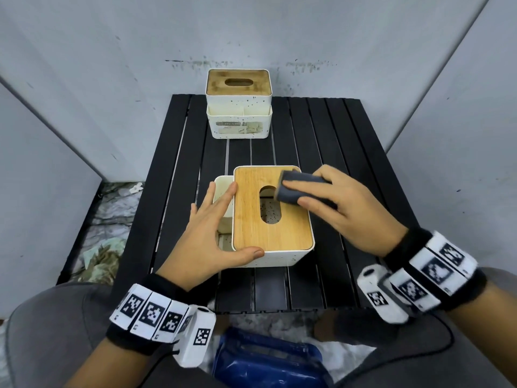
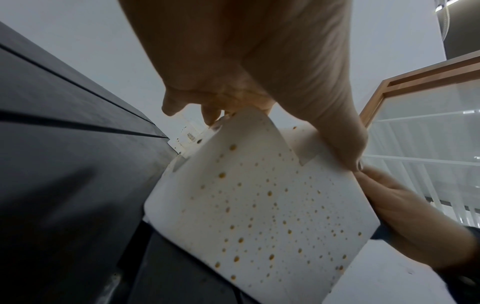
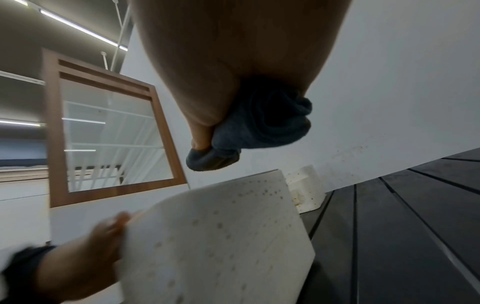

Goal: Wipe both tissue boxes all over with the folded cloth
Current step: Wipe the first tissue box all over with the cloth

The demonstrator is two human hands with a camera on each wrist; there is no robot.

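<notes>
Only the head view shows the wooden lid (image 1: 268, 208); right hand (image 1: 347, 208) grips the folded cloth (image 1: 299, 189) there, left hand (image 1: 212, 233), fingers straight, steadies the speckled near tissue box (image 2: 259, 216).

**Grey booth, black slatted table**

Pale grey wall panels (image 1: 84, 65) are enclosing a black slatted table (image 1: 349, 141) on the left, far and right sides; dark smudges are marking the far panel. Crumpled plastic sheeting (image 1: 112, 219) is lying on the floor left of the table. A wood-framed window (image 3: 109, 131) and ceiling strip lights (image 3: 78, 26) are showing beyond the panels.
</notes>
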